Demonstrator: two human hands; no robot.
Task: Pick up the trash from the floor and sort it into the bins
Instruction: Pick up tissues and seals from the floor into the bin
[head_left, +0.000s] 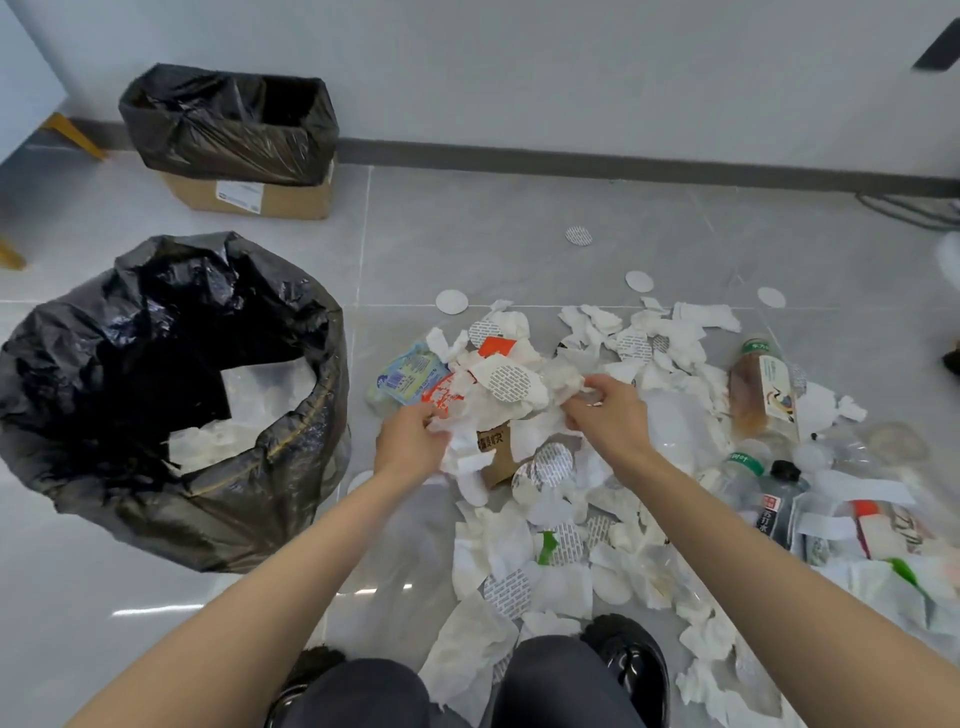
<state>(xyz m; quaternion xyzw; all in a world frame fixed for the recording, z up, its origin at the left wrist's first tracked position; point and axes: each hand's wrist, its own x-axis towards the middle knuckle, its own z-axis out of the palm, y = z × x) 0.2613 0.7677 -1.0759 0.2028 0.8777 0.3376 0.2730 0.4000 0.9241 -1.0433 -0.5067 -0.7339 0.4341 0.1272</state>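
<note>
A heap of crumpled white tissues (524, 551), round foil seals and wrappers covers the grey floor. My left hand (408, 441) grips the left side of a bunch of white paper scraps (506, 397), and my right hand (608, 410) grips its right side. Both hold the bunch just above the heap. A round bin with a black liner (93, 415) stands to the left, with white paper inside. A cardboard box lined with a black bag (228, 130) stands by the far wall.
Plastic bottles lie at the right: a tea bottle (761, 389) and a dark bottle (779, 504). A small brown carton (496, 449) sits under the bunch. My black shoes (631, 657) stand at the heap's near edge. Loose white discs (452, 301) dot the floor.
</note>
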